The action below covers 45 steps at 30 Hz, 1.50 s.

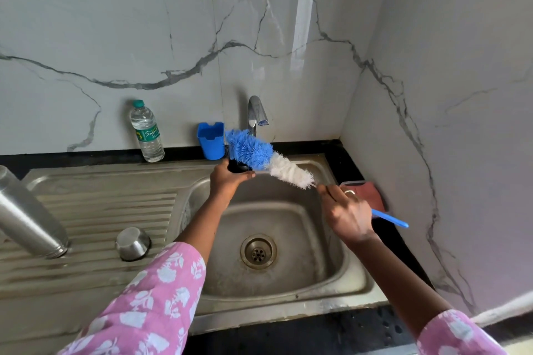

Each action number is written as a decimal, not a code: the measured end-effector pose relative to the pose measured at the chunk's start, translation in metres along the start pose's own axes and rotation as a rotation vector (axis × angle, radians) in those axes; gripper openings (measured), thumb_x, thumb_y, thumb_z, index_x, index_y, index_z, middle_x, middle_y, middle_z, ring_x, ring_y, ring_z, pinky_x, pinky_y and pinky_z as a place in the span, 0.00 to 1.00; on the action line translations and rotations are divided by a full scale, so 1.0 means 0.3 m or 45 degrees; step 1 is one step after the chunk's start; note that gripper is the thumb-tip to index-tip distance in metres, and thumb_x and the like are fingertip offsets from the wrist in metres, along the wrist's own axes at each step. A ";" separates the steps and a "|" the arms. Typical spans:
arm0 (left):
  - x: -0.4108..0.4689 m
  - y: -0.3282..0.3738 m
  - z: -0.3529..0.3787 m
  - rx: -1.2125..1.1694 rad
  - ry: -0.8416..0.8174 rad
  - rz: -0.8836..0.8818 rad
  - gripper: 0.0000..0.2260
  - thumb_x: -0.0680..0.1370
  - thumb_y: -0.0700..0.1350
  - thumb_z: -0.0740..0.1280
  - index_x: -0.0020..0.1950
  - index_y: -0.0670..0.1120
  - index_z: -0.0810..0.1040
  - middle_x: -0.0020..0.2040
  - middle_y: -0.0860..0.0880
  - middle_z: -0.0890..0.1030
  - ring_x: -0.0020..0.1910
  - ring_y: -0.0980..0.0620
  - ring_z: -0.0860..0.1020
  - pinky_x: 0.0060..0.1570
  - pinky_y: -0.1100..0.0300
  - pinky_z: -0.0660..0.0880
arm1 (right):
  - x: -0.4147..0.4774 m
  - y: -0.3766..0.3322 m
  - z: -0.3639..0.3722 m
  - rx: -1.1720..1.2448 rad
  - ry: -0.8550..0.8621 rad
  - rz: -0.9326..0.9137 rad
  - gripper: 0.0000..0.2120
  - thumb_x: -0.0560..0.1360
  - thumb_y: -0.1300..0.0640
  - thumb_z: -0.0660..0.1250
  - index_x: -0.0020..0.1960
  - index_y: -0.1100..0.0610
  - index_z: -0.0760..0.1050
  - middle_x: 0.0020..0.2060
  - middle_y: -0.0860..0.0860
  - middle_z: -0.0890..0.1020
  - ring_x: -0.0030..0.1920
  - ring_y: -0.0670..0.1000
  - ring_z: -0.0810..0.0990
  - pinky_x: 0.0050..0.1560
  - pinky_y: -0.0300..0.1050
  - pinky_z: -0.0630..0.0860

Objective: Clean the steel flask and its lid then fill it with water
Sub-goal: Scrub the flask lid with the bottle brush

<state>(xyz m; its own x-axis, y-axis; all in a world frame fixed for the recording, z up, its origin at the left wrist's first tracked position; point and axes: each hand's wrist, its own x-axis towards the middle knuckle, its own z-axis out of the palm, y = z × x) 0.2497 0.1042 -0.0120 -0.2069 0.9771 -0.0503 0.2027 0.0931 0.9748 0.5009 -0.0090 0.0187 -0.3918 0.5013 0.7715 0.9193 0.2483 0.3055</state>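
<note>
Now, left hand [227, 179]: fingers wrapped round the black lid [237, 166], holding it up over the far-left rim of the sink [291, 212].
lid: small and dark, mostly hidden in that hand, with blue bristles pressing on its top.
right hand [346, 213]: clenched on the stem of the brush [259, 153] just behind the white bristles, over the sink's right side. The blue handle pokes out to the right.
brush: slanted, blue tuft far-left at the lid, white tuft nearer the right hand.
flask [26, 216]: off on the drainboard [101, 207], far left, narrow end down, body leaning out of frame, and nobody touching it.
cup [133, 243]: steel, upside down on the drainboard, just right of the flask.
tap [256, 112]: at the far rim, right behind the brush.
bottle [146, 132]: plastic, upright at the wall, left of a blue holder [211, 140].
pad [372, 192]: red, on the counter by the right wall, just beyond the right hand.
</note>
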 end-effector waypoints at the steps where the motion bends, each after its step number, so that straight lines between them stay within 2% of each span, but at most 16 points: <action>1: 0.008 -0.008 -0.007 -0.003 0.010 -0.020 0.24 0.60 0.43 0.81 0.53 0.47 0.78 0.49 0.47 0.83 0.50 0.46 0.81 0.54 0.46 0.78 | -0.008 0.007 -0.004 -0.009 0.010 -0.020 0.13 0.67 0.62 0.61 0.46 0.59 0.82 0.31 0.51 0.77 0.24 0.53 0.75 0.19 0.40 0.64; 6: 0.008 -0.003 -0.028 0.042 0.019 0.021 0.32 0.59 0.43 0.82 0.62 0.45 0.77 0.53 0.46 0.82 0.53 0.47 0.80 0.56 0.48 0.77 | -0.037 0.045 0.014 0.006 -0.003 0.053 0.13 0.68 0.64 0.60 0.45 0.59 0.82 0.31 0.51 0.77 0.24 0.55 0.75 0.19 0.41 0.66; 9: -0.011 0.019 -0.005 0.096 -0.012 0.080 0.30 0.61 0.42 0.81 0.61 0.43 0.77 0.54 0.45 0.82 0.53 0.47 0.80 0.57 0.52 0.76 | -0.011 0.019 0.022 -0.014 -0.043 0.113 0.11 0.67 0.64 0.64 0.45 0.58 0.82 0.30 0.51 0.77 0.24 0.55 0.75 0.18 0.40 0.64; 12: -0.013 0.025 -0.003 0.065 0.015 0.068 0.26 0.62 0.42 0.80 0.57 0.43 0.78 0.51 0.45 0.82 0.51 0.46 0.80 0.56 0.50 0.77 | -0.015 -0.001 0.022 0.024 -0.040 0.063 0.10 0.66 0.63 0.66 0.46 0.58 0.81 0.31 0.51 0.77 0.25 0.54 0.75 0.19 0.41 0.65; 16: 0.007 0.002 -0.030 -0.047 0.039 -0.006 0.28 0.61 0.41 0.81 0.59 0.46 0.77 0.51 0.47 0.82 0.52 0.47 0.80 0.56 0.48 0.77 | -0.041 0.027 0.012 0.029 -0.032 0.068 0.11 0.67 0.62 0.64 0.46 0.58 0.82 0.32 0.51 0.78 0.25 0.54 0.75 0.18 0.41 0.65; 20: 0.000 -0.002 -0.013 -0.086 -0.042 0.023 0.28 0.61 0.38 0.80 0.59 0.46 0.77 0.52 0.47 0.82 0.54 0.46 0.80 0.58 0.46 0.76 | -0.013 0.021 0.016 -0.019 -0.053 0.154 0.09 0.63 0.65 0.70 0.43 0.58 0.82 0.28 0.50 0.76 0.23 0.54 0.74 0.18 0.40 0.63; 23: -0.004 0.012 -0.001 -0.117 -0.048 0.031 0.25 0.62 0.36 0.79 0.56 0.47 0.77 0.50 0.47 0.81 0.53 0.46 0.80 0.58 0.46 0.76 | -0.005 -0.004 0.022 0.010 -0.044 0.136 0.09 0.63 0.64 0.72 0.43 0.57 0.82 0.29 0.50 0.75 0.23 0.54 0.73 0.18 0.41 0.62; 25: 0.002 0.013 -0.007 -0.151 -0.022 0.018 0.23 0.63 0.35 0.78 0.54 0.48 0.76 0.49 0.48 0.81 0.52 0.46 0.80 0.57 0.46 0.76 | -0.021 -0.003 0.016 0.030 -0.012 0.101 0.08 0.65 0.64 0.71 0.43 0.57 0.81 0.30 0.50 0.76 0.23 0.54 0.74 0.18 0.41 0.63; 29: 0.008 0.007 -0.019 -0.181 -0.014 0.016 0.25 0.64 0.35 0.78 0.58 0.47 0.76 0.50 0.47 0.82 0.52 0.46 0.80 0.57 0.47 0.77 | -0.040 0.026 0.012 0.029 0.021 0.122 0.08 0.68 0.64 0.65 0.43 0.57 0.82 0.30 0.50 0.77 0.24 0.54 0.75 0.19 0.42 0.66; 32: -0.001 0.008 -0.002 -0.167 -0.066 0.038 0.25 0.63 0.35 0.78 0.57 0.48 0.76 0.51 0.46 0.81 0.54 0.45 0.79 0.58 0.48 0.76 | -0.017 0.015 0.019 -0.013 -0.004 0.170 0.08 0.65 0.64 0.68 0.41 0.56 0.82 0.29 0.50 0.77 0.23 0.54 0.74 0.19 0.41 0.64; 36: -0.004 0.016 0.008 -0.200 -0.042 0.002 0.21 0.64 0.35 0.77 0.54 0.46 0.76 0.49 0.47 0.81 0.50 0.46 0.80 0.53 0.50 0.78 | -0.013 -0.008 0.020 -0.011 0.001 0.095 0.09 0.66 0.63 0.66 0.43 0.56 0.82 0.30 0.50 0.77 0.24 0.53 0.74 0.18 0.41 0.63; 40: -0.002 0.023 -0.021 -0.326 -0.022 -0.052 0.26 0.66 0.33 0.76 0.61 0.41 0.74 0.52 0.47 0.81 0.49 0.49 0.79 0.46 0.59 0.77 | -0.042 0.015 0.006 -0.016 0.035 0.095 0.09 0.64 0.64 0.69 0.42 0.56 0.83 0.30 0.50 0.77 0.23 0.53 0.74 0.19 0.40 0.63; 43: -0.011 0.024 -0.017 -0.336 -0.044 -0.050 0.23 0.66 0.32 0.75 0.59 0.43 0.75 0.47 0.48 0.80 0.46 0.49 0.78 0.45 0.61 0.76 | -0.044 0.018 0.020 0.008 0.023 0.169 0.10 0.67 0.64 0.63 0.41 0.57 0.83 0.29 0.50 0.78 0.23 0.54 0.74 0.19 0.40 0.64; 45: -0.017 0.030 0.002 -0.315 -0.090 -0.038 0.21 0.67 0.32 0.75 0.56 0.44 0.75 0.46 0.49 0.80 0.46 0.50 0.79 0.46 0.59 0.77 | -0.027 0.003 0.029 0.026 0.004 0.192 0.08 0.67 0.64 0.67 0.41 0.56 0.82 0.29 0.50 0.77 0.24 0.54 0.75 0.18 0.40 0.64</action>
<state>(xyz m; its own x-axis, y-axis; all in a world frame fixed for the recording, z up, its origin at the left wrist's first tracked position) 0.2530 0.1002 -0.0031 -0.1403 0.9863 -0.0864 -0.0450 0.0808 0.9957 0.5046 -0.0055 0.0079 -0.2490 0.5316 0.8096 0.9667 0.1874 0.1743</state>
